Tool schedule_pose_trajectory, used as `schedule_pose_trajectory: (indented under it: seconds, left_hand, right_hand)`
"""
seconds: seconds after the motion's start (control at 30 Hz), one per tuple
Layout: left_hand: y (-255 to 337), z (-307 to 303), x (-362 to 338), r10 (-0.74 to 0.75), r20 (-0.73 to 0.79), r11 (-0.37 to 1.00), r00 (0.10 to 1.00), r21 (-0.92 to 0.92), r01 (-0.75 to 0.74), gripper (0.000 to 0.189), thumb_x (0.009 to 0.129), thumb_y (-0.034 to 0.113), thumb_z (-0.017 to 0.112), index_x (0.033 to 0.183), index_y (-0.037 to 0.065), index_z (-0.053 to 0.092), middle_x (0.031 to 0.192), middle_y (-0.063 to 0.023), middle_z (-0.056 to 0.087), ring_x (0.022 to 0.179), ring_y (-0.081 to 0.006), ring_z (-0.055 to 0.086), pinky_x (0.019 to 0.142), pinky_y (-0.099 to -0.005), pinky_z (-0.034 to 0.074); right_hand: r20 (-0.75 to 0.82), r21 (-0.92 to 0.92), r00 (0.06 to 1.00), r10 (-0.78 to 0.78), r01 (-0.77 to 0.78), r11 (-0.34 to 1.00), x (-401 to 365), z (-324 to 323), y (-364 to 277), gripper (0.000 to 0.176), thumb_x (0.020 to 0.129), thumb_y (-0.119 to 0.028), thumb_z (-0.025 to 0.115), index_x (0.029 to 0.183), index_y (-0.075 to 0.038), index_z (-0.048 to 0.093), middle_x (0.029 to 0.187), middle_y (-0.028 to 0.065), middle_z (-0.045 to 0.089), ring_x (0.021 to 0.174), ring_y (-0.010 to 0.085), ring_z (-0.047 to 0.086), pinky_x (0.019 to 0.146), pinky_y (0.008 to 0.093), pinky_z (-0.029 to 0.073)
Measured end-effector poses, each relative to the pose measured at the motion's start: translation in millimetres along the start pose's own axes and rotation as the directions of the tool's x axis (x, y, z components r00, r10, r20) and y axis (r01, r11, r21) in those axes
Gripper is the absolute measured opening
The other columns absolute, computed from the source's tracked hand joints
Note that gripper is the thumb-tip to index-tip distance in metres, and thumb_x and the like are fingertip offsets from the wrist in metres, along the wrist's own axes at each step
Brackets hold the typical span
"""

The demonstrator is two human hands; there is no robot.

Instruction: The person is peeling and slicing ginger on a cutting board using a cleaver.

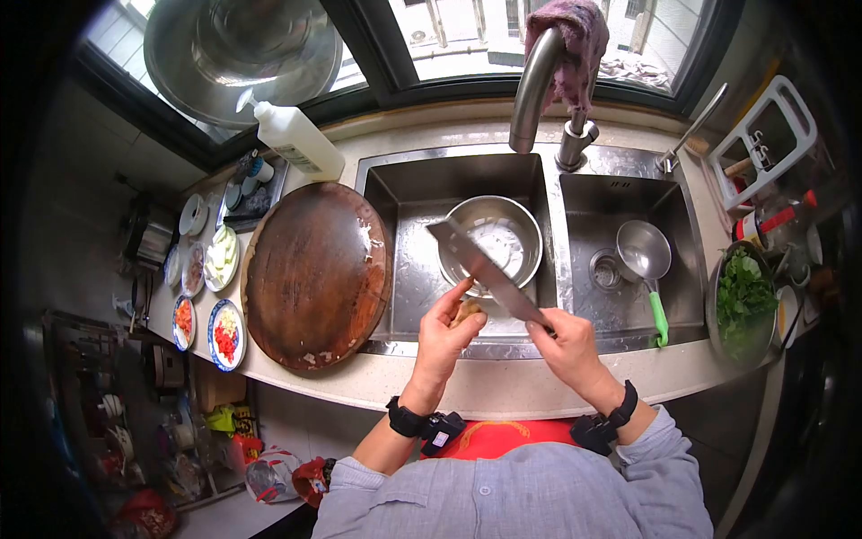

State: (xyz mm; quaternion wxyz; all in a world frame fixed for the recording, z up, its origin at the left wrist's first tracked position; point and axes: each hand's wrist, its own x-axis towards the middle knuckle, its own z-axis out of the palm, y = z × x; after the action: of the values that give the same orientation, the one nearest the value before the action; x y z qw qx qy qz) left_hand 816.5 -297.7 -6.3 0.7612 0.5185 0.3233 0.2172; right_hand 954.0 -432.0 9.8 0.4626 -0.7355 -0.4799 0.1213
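My right hand (pixel 567 345) grips the handle of a kitchen cleaver (pixel 485 271), its broad blade slanting up and left across the sink edge. In my left hand (pixel 444 339) is a small knobbly yellow-brown piece of ginger (pixel 469 311), pinched between thumb and fingers close under the blade. Both hands hover over the front rim of the left sink basin (pixel 413 260). Behind the blade a round steel bowl (pixel 528 229) stands in that basin, partly covered by the cleaver in this view.
A round wooden chopping board (pixel 314 274) lies left of the sink, beside plates of chopped vegetables (pixel 221 259). The right basin holds a green-handled ladle (pixel 658 314). A faucet (pixel 539 90) arches over the sink; a bowl of leafy greens (pixel 743 296) stands at right.
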Motion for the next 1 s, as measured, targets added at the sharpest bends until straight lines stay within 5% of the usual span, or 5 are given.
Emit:
schedule_pose_trajectory:
  seconds: [0.1, 0.17, 0.53, 0.77, 1.0]
  left_hand:
    - [-0.5, -5.1, 5.4, -0.088, 0.043, 0.946, 0.995, -0.308, 0.097, 0.063, 0.075, 0.002, 0.060, 0.132, 0.005, 0.031, 0.097, -0.0076, 0.055, 0.066, -0.0119, 0.052, 0.056, -0.0208, 0.041]
    - [0.1, -11.1, 6.3, -0.083, 0.061, 0.941, 0.995, -0.324, 0.098, 0.063, 0.077, 0.000, 0.057, 0.133, 0.005, 0.028, 0.103, -0.0093, 0.052, 0.072, -0.0162, 0.055, 0.061, -0.0241, 0.045]
    - [9.5, -15.9, -1.8, -0.115, 0.246, 0.974, 0.962, -0.160, 0.157, 0.053, 0.078, -0.001, 0.057, 0.126, 0.004, 0.036, 0.078, 0.0001, 0.051, 0.053, -0.0055, 0.043, 0.041, -0.0172, 0.031]
    - [12.3, 0.9, -2.8, 0.047, -0.166, 0.995, 0.985, 0.091, -0.033, 0.038, 0.073, -0.002, 0.064, 0.107, 0.006, 0.051, 0.070, 0.0042, 0.048, 0.048, -0.0017, 0.037, 0.040, -0.0162, 0.026]
    - [17.9, -12.8, -2.1, 0.038, 0.041, 0.948, 0.998, 0.315, -0.049, 0.049, 0.066, -0.004, 0.068, 0.112, 0.007, 0.054, 0.072, 0.0042, 0.054, 0.059, -0.0025, 0.048, 0.045, -0.0149, 0.034]
  right_hand:
    - [0.028, 0.065, 0.994, 0.105, -0.107, 0.992, 1.9, -9.3, 3.7, 0.016, 0.073, -0.006, 0.059, 0.088, -0.003, 0.063, 0.066, 0.0129, 0.058, 0.058, 0.0272, 0.058, 0.050, 0.0322, 0.044]
    - [0.045, 0.037, 0.999, -0.010, 0.009, 0.999, 1.0, -13.4, 4.9, 0.017, 0.072, -0.006, 0.059, 0.088, -0.004, 0.063, 0.066, 0.0132, 0.058, 0.058, 0.0276, 0.058, 0.051, 0.0321, 0.045]
    - [0.303, 0.102, 0.951, -0.064, 0.035, 0.994, 2.6, -15.9, 7.4, 0.012, 0.071, -0.008, 0.059, 0.082, -0.004, 0.061, 0.069, 0.0128, 0.057, 0.059, 0.0288, 0.057, 0.051, 0.0342, 0.045]
    - [0.140, 0.008, 0.985, -0.099, 0.099, 0.995, -1.2, -6.3, -5.3, 0.013, 0.070, -0.007, 0.060, 0.083, -0.006, 0.061, 0.070, 0.0114, 0.059, 0.059, 0.0286, 0.057, 0.051, 0.0339, 0.046]
    - [0.263, 0.102, 0.953, -0.152, 0.129, 0.986, 1.1, -15.3, 2.0, 0.013, 0.070, -0.007, 0.060, 0.083, -0.006, 0.062, 0.069, 0.0118, 0.058, 0.059, 0.0280, 0.058, 0.050, 0.0338, 0.045]
